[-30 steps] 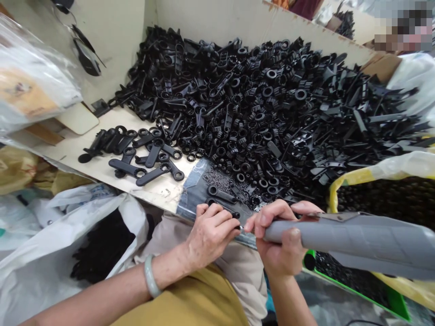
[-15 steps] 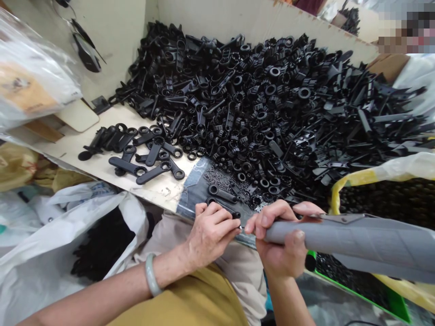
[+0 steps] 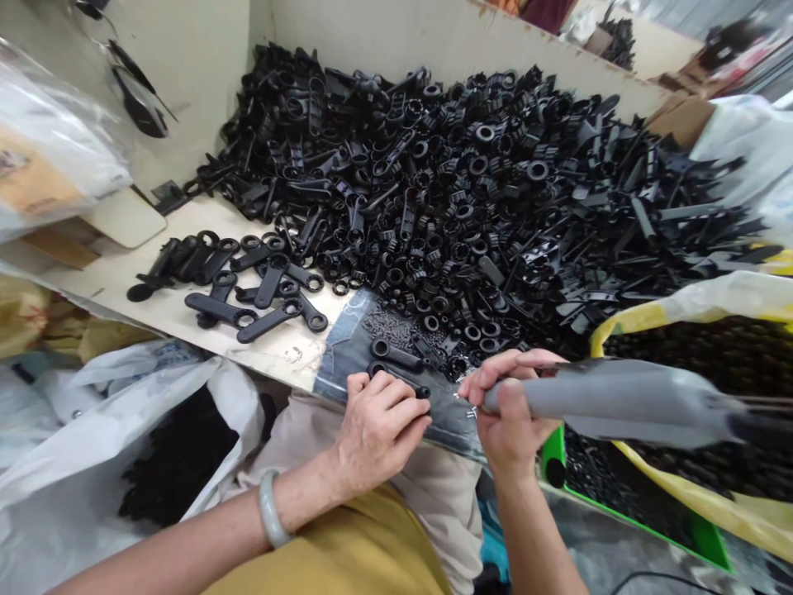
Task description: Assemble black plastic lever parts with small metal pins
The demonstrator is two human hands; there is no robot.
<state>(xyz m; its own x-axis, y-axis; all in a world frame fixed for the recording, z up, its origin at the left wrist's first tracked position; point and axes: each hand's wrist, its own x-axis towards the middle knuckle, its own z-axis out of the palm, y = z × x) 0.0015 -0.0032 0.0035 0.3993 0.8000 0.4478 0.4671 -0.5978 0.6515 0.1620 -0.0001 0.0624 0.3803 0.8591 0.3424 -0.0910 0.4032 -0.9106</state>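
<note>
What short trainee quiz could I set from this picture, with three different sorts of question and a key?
1. Which hand holds the grey tool?
2. True or false: the bangle is worn on the right wrist.
3. What colour is the bin at the lower right? A) red B) green C) white

Key:
1. The right hand.
2. False; it is on the left wrist.
3. B
</note>
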